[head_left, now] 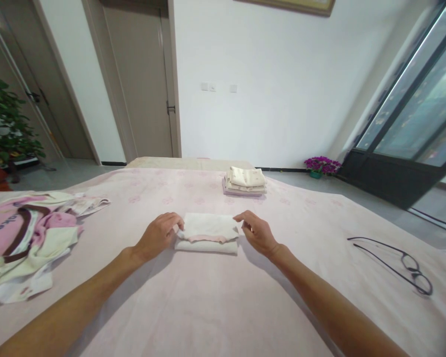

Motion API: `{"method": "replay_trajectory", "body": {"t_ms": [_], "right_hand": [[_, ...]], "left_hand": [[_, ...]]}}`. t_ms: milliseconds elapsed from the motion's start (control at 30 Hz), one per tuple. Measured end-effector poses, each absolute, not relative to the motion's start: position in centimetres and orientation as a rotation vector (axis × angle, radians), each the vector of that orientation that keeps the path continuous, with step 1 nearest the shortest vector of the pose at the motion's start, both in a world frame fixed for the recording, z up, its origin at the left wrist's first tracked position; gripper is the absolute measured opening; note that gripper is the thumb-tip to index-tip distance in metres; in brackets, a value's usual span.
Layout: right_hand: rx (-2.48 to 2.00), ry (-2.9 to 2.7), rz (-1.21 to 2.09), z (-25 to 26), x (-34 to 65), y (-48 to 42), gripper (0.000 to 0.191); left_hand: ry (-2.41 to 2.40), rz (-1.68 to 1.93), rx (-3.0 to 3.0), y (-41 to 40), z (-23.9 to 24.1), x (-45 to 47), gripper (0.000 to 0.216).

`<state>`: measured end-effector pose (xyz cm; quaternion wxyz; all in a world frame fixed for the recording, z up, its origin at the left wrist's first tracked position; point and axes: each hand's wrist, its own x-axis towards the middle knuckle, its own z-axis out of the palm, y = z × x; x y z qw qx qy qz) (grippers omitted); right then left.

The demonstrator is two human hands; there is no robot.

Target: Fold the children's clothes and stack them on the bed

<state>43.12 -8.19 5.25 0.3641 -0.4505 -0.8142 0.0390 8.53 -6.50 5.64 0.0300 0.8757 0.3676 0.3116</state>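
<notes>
A small folded white garment with a pink edge (208, 232) lies on the pink bedspread (215, 297) in front of me. My left hand (159, 235) grips its left end with curled fingers. My right hand (256, 232) sits at its right end, fingers bent and touching the cloth. Further back rests a neat stack of folded cream and lilac clothes (245, 181).
A heap of unfolded pink, white and pale-yellow clothes (26, 238) lies at the left. A pair of dark-framed glasses (401, 265) rests on the bed at right. Beyond are a door (141, 84), a potted plant (7, 124), purple flowers (321, 165) and a glass door (412, 124).
</notes>
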Motion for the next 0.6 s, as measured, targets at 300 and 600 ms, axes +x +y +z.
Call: {"method": "replay_trajectory", "body": {"t_ms": [300, 600], "right_hand": [[-1.321, -2.405, -0.085, 4.0, 39.1, -5.1, 0.052], [-1.366, -2.515, -0.174, 2.0, 38.6, -8.0, 0.055]], "left_hand": [[1.171, 0.595, 2.877, -3.9, 4.2, 15.7, 0.053], [1.177, 0.425, 2.996, -6.3, 1.3, 14.1, 0.06]]}}
